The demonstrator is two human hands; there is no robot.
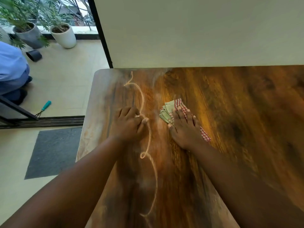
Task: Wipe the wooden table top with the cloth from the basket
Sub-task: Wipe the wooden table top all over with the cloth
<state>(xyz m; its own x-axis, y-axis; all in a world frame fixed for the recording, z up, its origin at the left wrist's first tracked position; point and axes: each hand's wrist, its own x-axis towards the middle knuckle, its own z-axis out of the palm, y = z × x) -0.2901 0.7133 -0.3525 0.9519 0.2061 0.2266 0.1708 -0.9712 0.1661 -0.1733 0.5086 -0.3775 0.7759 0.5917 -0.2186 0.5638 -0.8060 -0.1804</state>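
Cloth [169, 111] sits on the wooden table top [238, 112], mid-table, folded into a small pad: green layers fanned out at its 10 o'clock edge, red-check layer on top and trailing out at 5 o'clock from under your palm.

Right hand [185, 129]: fingers straight and spread, pressing flat on the cloth. No pinch, no curl.

Left hand [127, 125]: at 9 o'clock from the cloth, near but apart from it, fingers curled, resting on the table. A pale string [148, 137] runs right beside its fingertips and it looks pinched there; blur makes that uncertain.

Handling, as a judgement: the cloth is light, soft and limp. It'll slide easily on this glossy top, and the folds will creep open if you only push from the rear. Keep the palm centred over the stack, fingertips near the leading edge. To lift it, pinch through all layers at the folded side, not the loose check tail.

Surface: smooth wood-grain, glare at centre, pale dusty haze around the string and toward the 9 o'clock edge. That zone probably needs the passes. The string will likely snag the cloth.

Room: white wall [197, 30] at 12 o'clock against the table edge. Tiled floor, dark mat [54, 152], sliding-door track, two potted plants [63, 32], and a person in blue [11, 66] at 10 o'clock.
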